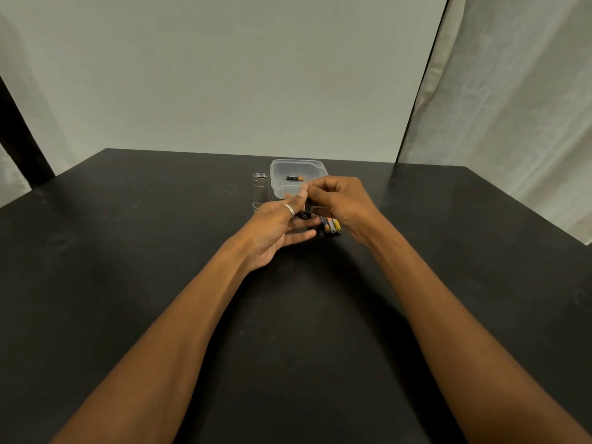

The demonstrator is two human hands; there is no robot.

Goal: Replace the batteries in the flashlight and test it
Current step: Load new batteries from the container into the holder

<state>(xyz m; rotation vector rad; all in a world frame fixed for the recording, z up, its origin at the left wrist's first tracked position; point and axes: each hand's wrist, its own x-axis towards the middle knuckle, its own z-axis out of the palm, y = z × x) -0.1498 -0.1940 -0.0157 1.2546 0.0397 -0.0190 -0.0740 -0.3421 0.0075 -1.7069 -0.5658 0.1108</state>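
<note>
The silver flashlight body (260,189) stands upright on the black table (160,251), its open end up, just left of a clear plastic tub (320,170). One black-and-orange battery (295,178) lies in the tub. Several loose batteries (332,225) lie on the table under my right wrist. My left hand (275,229), with a ring on it, holds a small black part (304,215) between its fingers, thumb pointing up. My right hand (339,200) has its fingers curled, and their tips meet my left thumb tip. What they pinch is hidden.
A flat dark piece (318,210) lies on the table between my hands. Pale cloth hangs behind the table and at the right. The table's far edge runs just behind the tub.
</note>
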